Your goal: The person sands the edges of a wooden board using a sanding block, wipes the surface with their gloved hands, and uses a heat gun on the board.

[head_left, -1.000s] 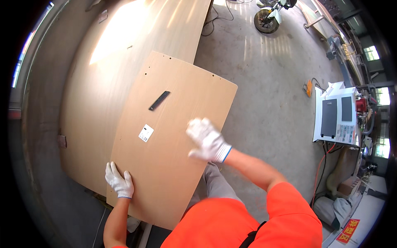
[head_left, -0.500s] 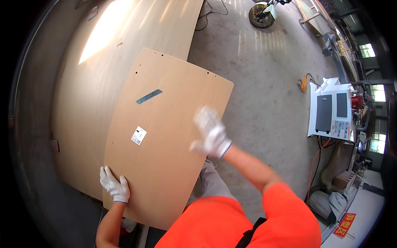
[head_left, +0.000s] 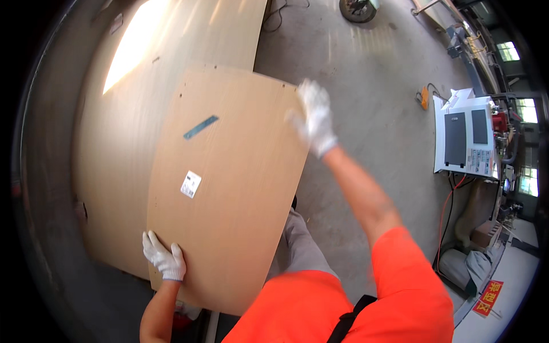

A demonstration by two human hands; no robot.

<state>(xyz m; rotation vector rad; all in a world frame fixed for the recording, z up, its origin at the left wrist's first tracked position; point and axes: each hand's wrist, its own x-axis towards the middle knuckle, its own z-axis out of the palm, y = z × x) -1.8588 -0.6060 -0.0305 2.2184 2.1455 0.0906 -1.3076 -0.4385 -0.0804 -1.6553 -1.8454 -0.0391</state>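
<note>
A light wood-coloured panel [head_left: 234,188] with a curved left edge and small holes along its far end lies in front of me. On it are a narrow blue-grey metal strip [head_left: 201,127] and a white label [head_left: 191,184]. My left hand [head_left: 164,257], in a white knit glove, rests on the panel's near left edge with its fingers stretched and thumb apart. My right hand [head_left: 315,117], gloved alike and blurred by motion, is at the far right corner. Its thumb stands apart from the fingers; whether it touches the panel I cannot tell.
Beneath the panel is a larger wooden sheet [head_left: 120,160], sunlit at its far end. Grey concrete floor [head_left: 366,188] stretches to the right. A white and grey machine cabinet [head_left: 466,137], an orange device [head_left: 424,98], cables and a wheel [head_left: 358,10] stand farther off.
My right hand has moved away from me, from above the panel's right side to its far right corner. The left hand stays on the left edge. The view has shifted slightly.
</note>
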